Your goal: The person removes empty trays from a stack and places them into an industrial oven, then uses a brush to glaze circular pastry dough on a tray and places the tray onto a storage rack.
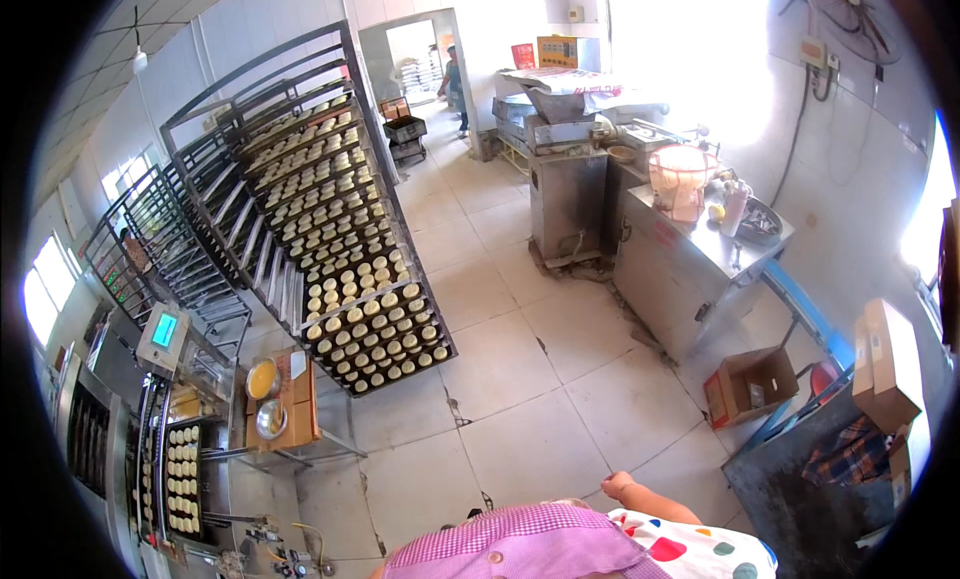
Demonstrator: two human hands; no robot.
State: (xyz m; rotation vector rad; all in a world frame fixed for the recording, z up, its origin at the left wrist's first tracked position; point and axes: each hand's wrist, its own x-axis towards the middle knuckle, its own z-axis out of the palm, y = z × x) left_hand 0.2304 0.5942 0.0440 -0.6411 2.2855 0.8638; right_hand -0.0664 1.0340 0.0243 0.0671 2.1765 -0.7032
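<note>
My right hand (617, 484) hangs at the lower middle, beside my patterned clothing, over the tiled floor. Its fingers are curled, and whatever they may hold is hidden. My left hand is out of view; only a sliver of skin shows at the lower edge. A tall metal rack (290, 169) of trays with many round pale pieces stands left of the middle. At the lower left, a tray of similar pieces (183, 479) lies in a machine with a screen (163, 329). Two bowls, one with yellow liquid (262, 377), sit on cardboard at a small stand.
Steel machinery (565, 199) and a counter (650, 269) with containers line the right wall. Cardboard boxes (890, 369) and an open carton (750, 384) are at the lower right. More racks (150, 239) stand left. In the doorway a person (457, 89) stands near a dark cart (405, 129).
</note>
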